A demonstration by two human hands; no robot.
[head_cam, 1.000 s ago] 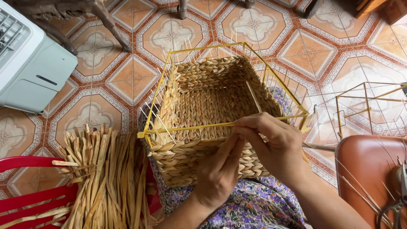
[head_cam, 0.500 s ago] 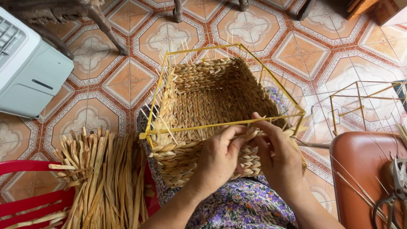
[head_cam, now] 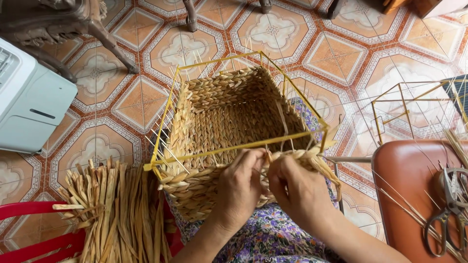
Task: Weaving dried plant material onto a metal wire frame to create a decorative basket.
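head view — both hands [head_cam: 270, 187] pinch woven basket [head_cam: 229, 122] rim.

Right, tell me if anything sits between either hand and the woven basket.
Nothing visible does. The left hand and right hand both already rest on the woven basket, at the braided rim of its near wall, just under the yellow wire frame, fingers pinching the straw there.
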